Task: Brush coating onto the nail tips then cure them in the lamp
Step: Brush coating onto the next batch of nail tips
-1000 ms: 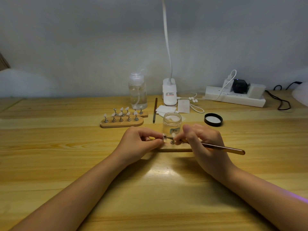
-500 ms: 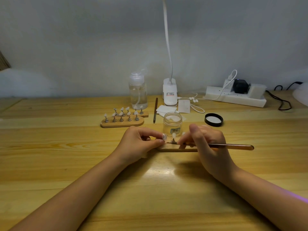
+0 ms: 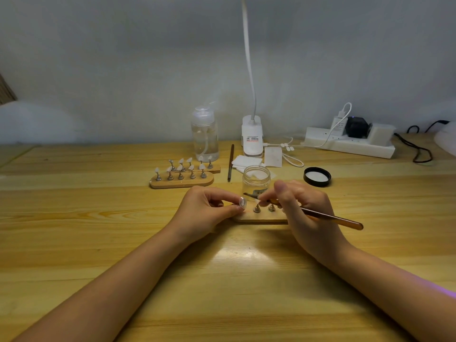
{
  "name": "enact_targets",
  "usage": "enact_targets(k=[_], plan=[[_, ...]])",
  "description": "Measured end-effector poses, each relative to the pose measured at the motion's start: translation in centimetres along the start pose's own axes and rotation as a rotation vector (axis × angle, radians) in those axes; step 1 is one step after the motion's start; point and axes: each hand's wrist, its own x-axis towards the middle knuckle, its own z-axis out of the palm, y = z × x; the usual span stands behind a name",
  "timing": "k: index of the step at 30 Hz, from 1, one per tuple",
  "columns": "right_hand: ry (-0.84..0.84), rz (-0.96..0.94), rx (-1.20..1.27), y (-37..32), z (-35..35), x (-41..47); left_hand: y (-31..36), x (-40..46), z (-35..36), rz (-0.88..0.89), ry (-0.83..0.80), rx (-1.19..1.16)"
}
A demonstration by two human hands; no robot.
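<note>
My left hand (image 3: 207,212) pinches a clear nail tip on its stand (image 3: 241,203) between thumb and forefinger, just left of a small wooden holder (image 3: 259,219). Two metal stands (image 3: 257,208) rise from that holder. My right hand (image 3: 304,213) grips a brown-handled brush (image 3: 328,216); its dark bristle end (image 3: 248,195) points left, slightly above and right of the held tip. An open glass jar (image 3: 256,180) stands right behind the brush tip. The curing lamp shows only as a white edge (image 3: 447,141) at far right.
Two wooden holders with several nail tips (image 3: 182,177) sit back left. Behind them stand a clear pump bottle (image 3: 204,139), a second brush (image 3: 231,166), white wipes (image 3: 246,162), a desk lamp base (image 3: 251,139), a black jar lid (image 3: 317,176) and a power strip (image 3: 350,141).
My right hand lifted the brush: the bristle end rose from the holder's stands to just above the tip in my left hand, and the handle now slopes down to the right.
</note>
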Motion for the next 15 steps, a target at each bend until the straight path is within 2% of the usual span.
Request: enact_targets(k=[6, 12, 15], plan=[[-0.019, 0.017, 0.15, -0.05, -0.12, -0.37, 0.17, 0.1, 0.07, -0.002, 0.009, -0.008], [-0.003, -0.005, 0.028, 0.05, 0.03, -0.01, -0.01, -0.1, -0.07, 0.013, 0.023, -0.03], [-0.053, -0.004, 0.105, 0.01, -0.03, -0.25, 0.07, -0.07, -0.01, 0.012, 0.022, -0.068]])
